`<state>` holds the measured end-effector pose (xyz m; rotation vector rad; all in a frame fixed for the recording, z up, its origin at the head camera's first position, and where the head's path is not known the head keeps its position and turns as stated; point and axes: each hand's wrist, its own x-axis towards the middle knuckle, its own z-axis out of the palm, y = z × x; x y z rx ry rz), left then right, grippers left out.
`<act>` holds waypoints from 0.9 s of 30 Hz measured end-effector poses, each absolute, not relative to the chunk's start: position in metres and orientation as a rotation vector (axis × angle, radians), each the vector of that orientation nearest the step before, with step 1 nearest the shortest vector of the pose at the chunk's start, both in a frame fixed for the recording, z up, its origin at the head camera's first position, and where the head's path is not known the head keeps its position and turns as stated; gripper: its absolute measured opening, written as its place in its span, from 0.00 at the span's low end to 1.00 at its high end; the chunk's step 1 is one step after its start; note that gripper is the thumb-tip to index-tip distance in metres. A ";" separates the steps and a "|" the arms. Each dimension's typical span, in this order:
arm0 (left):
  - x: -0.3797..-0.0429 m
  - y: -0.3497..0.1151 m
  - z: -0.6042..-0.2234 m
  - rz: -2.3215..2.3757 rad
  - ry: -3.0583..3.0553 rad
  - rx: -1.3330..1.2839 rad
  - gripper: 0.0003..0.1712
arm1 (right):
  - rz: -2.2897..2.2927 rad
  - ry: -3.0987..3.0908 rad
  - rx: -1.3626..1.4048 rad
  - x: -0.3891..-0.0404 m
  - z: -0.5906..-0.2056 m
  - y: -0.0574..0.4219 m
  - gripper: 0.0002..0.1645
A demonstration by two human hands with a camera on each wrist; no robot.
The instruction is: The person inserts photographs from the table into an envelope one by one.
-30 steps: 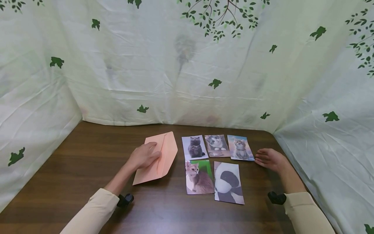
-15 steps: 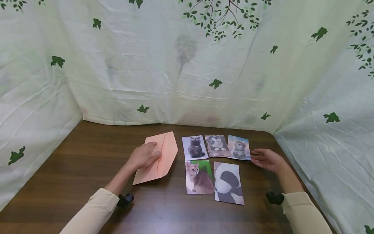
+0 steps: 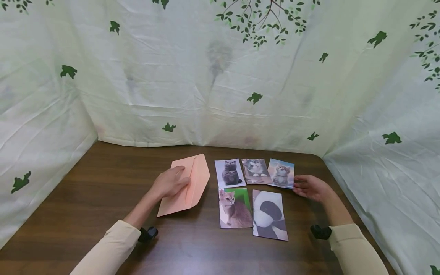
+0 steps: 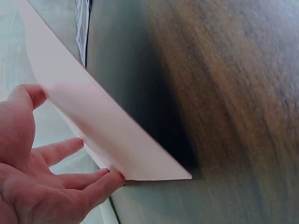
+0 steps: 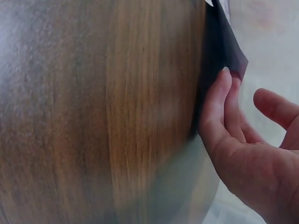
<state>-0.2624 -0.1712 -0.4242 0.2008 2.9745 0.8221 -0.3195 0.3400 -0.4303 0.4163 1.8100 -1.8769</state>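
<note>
Pale blue filled the background of the kitten photo [image 3: 281,173], which lay on the brown table [image 3: 110,183] at the right end of the far row. It lay to the left of the right hand [image 3: 311,187], whose fingertips met its right edge; that hand was by far the nearer. Those fingers were straight and close together, the thumb well apart, pinching nothing. They pointed left, crossing the photo's long axis, which ran away from the person. The kitten's head pointed toward the curtain [image 3: 213,84], the far end leaning slightly right. At its near left corner the photo met the neighbouring cat photo [image 3: 255,170]. Beyond the other photos, the left hand [image 3: 170,183] rested on the peach envelope [image 3: 199,181], fingers spread; the envelope's long axis also ran away, its flap pointing right toward the photos.
</note>
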 end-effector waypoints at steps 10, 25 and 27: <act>-0.262 -0.170 -0.422 0.805 2.983 0.214 0.36 | -1.859 1.821 0.419 -0.321 -0.430 0.334 0.30; -0.263 -0.173 -0.425 0.763 2.993 0.223 0.35 | -1.921 1.897 0.447 -0.324 -0.427 0.321 0.11; -0.263 -0.173 -0.425 0.759 2.998 0.228 0.35 | -1.934 1.902 0.490 -0.324 -0.427 0.320 0.09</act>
